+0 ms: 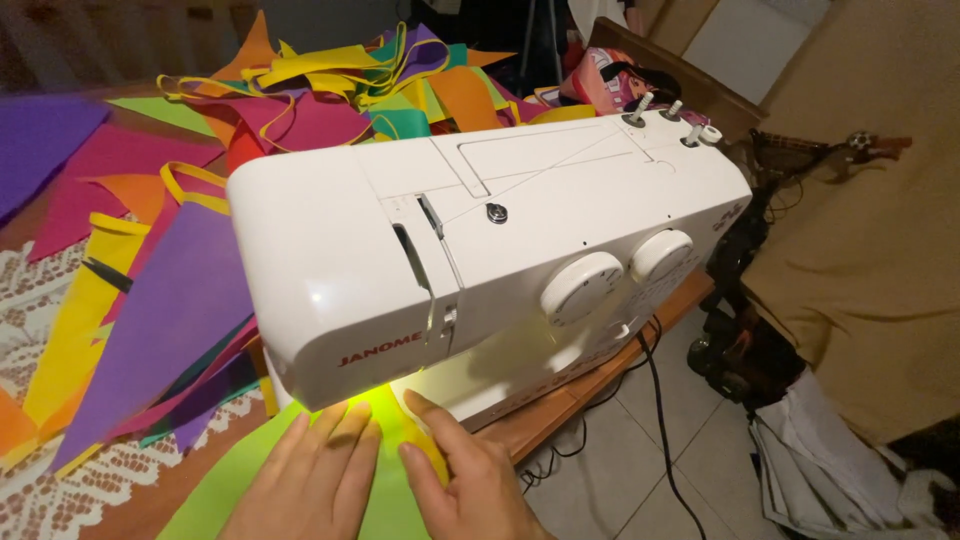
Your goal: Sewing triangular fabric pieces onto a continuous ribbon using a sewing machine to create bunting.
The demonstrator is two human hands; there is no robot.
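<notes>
On the wooden table (560, 405), both hands' flat, released fingers (340, 440) press lime-green fabric (230, 480) under the white sewing machine (480, 240).

The white sewing machine (480, 250) hides its own needle and presser foot. The left hand (305, 475) and right hand (465, 475) are cut off at the bottom edge, as is the lime-green fabric (220, 490), whose shape is probably triangular.

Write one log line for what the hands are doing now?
left hand: flat on green fabric | right hand: flat on fabric | sewing machine: above, lit
</notes>
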